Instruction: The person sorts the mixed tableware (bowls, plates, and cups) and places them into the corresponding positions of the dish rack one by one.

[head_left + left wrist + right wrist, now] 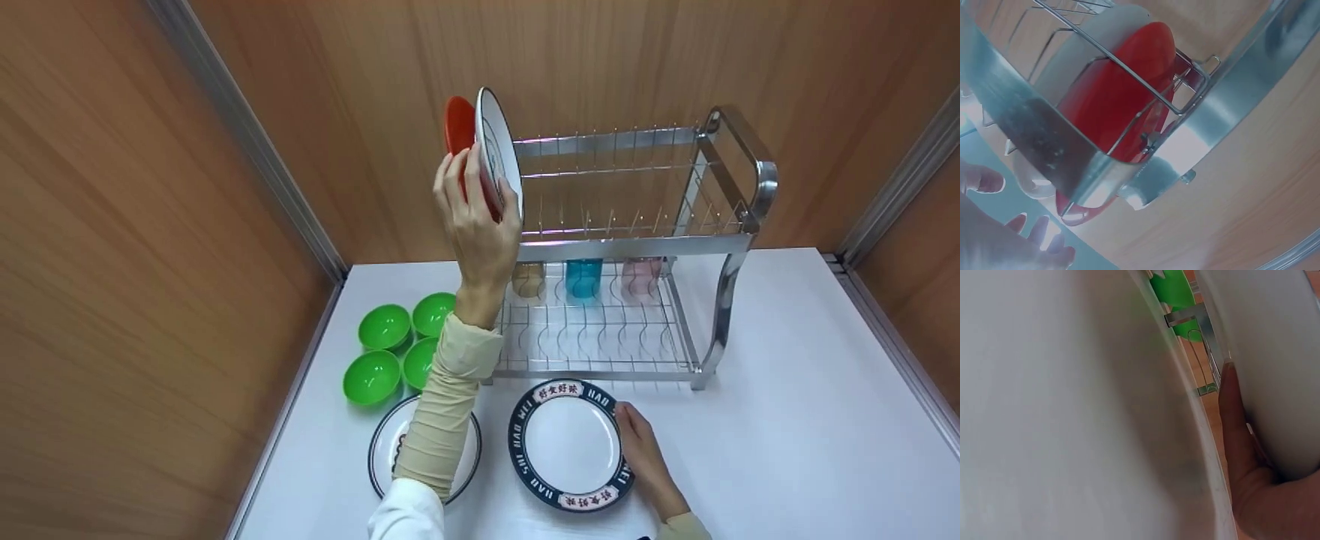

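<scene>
My left hand (pixel 480 225) is raised at the upper left of the metal dish rack (pixel 600 247). Its fingers are spread near a white plate (pixel 499 150) and a red plate (pixel 458 124), both standing on edge. In the left wrist view the red plate (pixel 1123 95) leans behind the rack's bars, and the hand (pixel 1010 225) shows a gap between thumb and fingers. My right hand (pixel 645 454) grips the right edge of a white plate with a dark lettered rim (pixel 534 484). The right wrist view shows the hand (pixel 1247 489) against that plate's pale underside (pixel 1275 382).
Several green bowls (pixel 372 377) sit left of the rack. A white plate with thin dark rings (pixel 469 472) lies partly under my left forearm. On the lower shelf stand amber (pixel 529 280), blue (pixel 583 278) and pink (pixel 641 275) cups. Wooden walls surround the white table (pixel 810 420).
</scene>
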The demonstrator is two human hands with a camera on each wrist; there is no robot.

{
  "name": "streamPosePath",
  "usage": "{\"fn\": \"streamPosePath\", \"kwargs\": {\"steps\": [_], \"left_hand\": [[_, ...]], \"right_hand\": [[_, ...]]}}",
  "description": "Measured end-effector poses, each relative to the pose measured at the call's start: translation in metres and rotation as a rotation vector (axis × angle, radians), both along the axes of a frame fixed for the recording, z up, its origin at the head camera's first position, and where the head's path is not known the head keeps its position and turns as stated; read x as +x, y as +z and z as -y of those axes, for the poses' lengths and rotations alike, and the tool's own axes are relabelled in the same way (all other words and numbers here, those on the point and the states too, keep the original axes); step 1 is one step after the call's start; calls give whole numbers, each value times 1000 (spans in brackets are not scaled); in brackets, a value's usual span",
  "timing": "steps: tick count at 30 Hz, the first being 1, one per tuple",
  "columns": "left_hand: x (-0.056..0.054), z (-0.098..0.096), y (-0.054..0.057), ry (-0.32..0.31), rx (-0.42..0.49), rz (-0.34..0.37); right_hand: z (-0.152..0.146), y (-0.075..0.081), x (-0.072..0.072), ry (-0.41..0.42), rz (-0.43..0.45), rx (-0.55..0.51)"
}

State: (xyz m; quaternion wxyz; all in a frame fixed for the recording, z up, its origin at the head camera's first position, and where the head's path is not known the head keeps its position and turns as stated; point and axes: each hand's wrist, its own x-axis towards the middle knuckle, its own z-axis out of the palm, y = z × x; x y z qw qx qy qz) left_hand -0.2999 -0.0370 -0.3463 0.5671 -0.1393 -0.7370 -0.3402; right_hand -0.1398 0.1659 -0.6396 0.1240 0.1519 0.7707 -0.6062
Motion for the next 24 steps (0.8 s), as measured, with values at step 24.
{"fn": "streamPosePath", "kwargs": {"steps": [24], "left_hand": [[55, -2, -46, -203, 121, 37]], "right_hand": [[-16, 19, 0, -62, -57, -43]]}}
